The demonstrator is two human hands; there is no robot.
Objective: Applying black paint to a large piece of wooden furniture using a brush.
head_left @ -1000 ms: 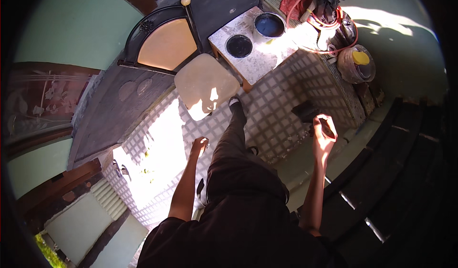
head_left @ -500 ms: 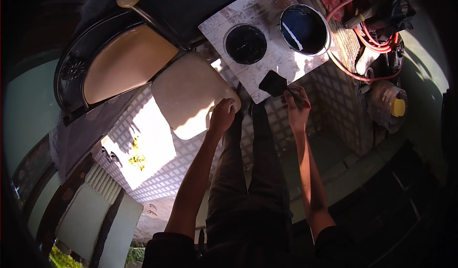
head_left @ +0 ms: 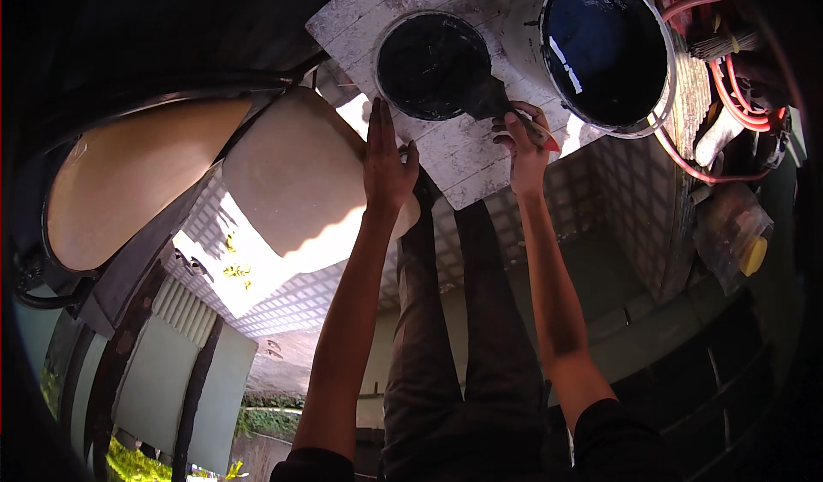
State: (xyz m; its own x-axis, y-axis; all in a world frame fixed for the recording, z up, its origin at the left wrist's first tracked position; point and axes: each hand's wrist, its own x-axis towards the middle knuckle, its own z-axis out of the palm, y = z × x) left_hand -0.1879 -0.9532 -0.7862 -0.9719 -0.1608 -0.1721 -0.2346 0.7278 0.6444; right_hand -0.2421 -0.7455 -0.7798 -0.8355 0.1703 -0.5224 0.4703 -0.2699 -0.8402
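My right hand [head_left: 525, 160] grips a wide paintbrush [head_left: 489, 98] by its handle, which has a red end. The dark bristles reach over the near right rim of a round tub [head_left: 379, 63] of black paint; whether they touch the paint I cannot tell. Just left of and below the tub is my left hand [head_left: 390, 165], its fingers stretched out and nothing in it. Both hands are over or beside a paint-stained, whitish board top [head_left: 467, 173]. A larger pail [head_left: 521, 32] with dark, glossy contents stands right of the tub.
A chair with a beige seat [head_left: 291, 173] and a padded tan back [head_left: 141, 169] stands at the left. On the right lie a coiled red hose [head_left: 729, 105], a bristle brush [head_left: 724, 45] and a clear plastic bag [head_left: 720, 233] with something yellow. Sunlight falls on the tiled floor [head_left: 300, 315].
My left hand has left the chair seat's edge, moved up toward the tub and straightened its fingers. The paintbrush has moved from the board's near corner to the tub. The whole view has shifted closer.
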